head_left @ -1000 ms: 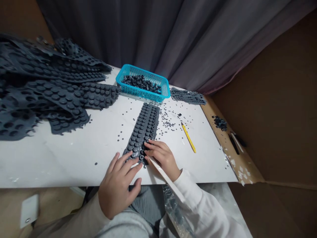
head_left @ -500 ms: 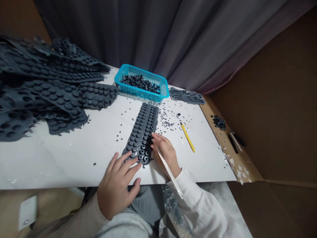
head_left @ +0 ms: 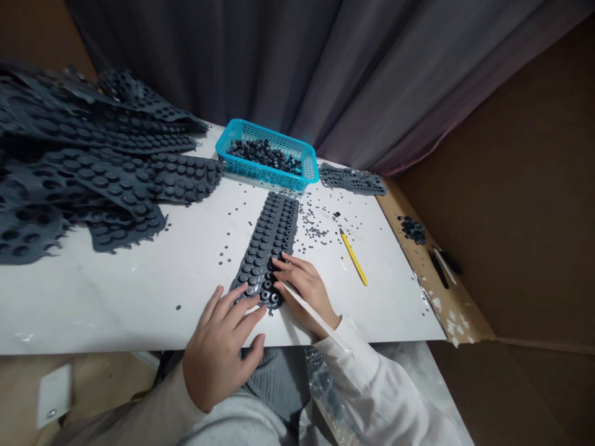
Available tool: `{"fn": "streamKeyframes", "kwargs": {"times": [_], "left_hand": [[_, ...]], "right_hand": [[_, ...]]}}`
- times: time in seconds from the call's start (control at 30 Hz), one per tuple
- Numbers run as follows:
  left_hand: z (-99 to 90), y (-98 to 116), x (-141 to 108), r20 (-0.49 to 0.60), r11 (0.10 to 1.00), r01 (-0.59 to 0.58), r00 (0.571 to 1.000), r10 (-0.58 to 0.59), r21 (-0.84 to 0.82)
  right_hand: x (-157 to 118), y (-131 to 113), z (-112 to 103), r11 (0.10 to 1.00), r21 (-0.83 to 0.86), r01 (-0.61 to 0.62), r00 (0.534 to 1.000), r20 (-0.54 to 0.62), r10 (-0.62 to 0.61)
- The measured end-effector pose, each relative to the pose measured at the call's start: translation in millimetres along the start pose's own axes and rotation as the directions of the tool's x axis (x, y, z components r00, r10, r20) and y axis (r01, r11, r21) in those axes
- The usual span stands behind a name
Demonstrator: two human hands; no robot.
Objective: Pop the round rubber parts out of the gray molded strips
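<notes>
At the near side of a white table [head_left: 116, 303], a person in pale sleeves works over a dark studded strip [head_left: 260, 248], which lies lengthwise, its far end near a blue basket [head_left: 312, 183]. Left hand [head_left: 222, 350]: fingers spread and loosely bent, gripping nothing, tips at the strip's near left corner. Right hand [head_left: 304, 294]: fingers curled closed on a slim white tool [head_left: 316, 314], its rear end sloping back over the wrist; fingertips at the strip's near right part. Tool's tip hidden by the fingers; I cannot tell what it touches. Some studs on the right near end show open centres, ring-like. Small dark discs [head_left: 317, 233] lie scattered right of the strip, a few to the left. Basket holds many small dark pieces [head_left: 263, 155]. Yellow pencil-like tool [head_left: 354, 259] alone on the tabletop, right of the right hand. Large heap of studded sheets [head_left: 106, 179] over the far left. Flat ragged strip [head_left: 353, 180] just right of the basket. Beyond the table's right edge, a small dark pile [head_left: 412, 230] on brown cardboard [head_left: 458, 303].
</notes>
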State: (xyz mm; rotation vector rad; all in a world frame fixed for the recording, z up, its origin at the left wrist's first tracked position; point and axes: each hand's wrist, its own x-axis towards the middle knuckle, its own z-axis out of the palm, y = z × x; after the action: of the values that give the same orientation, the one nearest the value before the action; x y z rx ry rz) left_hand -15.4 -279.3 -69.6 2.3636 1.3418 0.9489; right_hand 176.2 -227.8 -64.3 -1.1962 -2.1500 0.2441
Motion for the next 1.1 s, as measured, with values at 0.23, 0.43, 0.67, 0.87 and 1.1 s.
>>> {"fn": "streamKeyframes", "kwargs": {"times": [0.23,0.43,0.67,0.87,1.1], "left_hand": [[-0.1,0,1,-0.007,1.0,-0.002,1.0,0.002,-0.003],[-0.1,1,1,-0.013,1.0,0.001,1.0,-0.002,-0.007],[0.5,0,1,-0.019,1.0,-0.004,1.0,0.004,-0.007],[0.2,1,1,-0.024,1.0,0.001,1.0,-0.001,-0.012],[0.9,0,1,-0.018,1.0,-0.001,1.0,0.001,-0.018]], "right_hand": [[3,2,1,0.945,-0.287,0.155,0.987,0.013,-0.158],[8,4,-6,0.974,-0.176,-0.14,0.968,-0.229,0.098],[11,4,0,0.985,0.111,-0.129,0.991,-0.016,0.132],[9,6,2,0.991,0.076,-0.109,0.994,-0.016,0.11],[12,13,1,0.958,-0.276,0.082,0.997,0.032,-0.076]]}}
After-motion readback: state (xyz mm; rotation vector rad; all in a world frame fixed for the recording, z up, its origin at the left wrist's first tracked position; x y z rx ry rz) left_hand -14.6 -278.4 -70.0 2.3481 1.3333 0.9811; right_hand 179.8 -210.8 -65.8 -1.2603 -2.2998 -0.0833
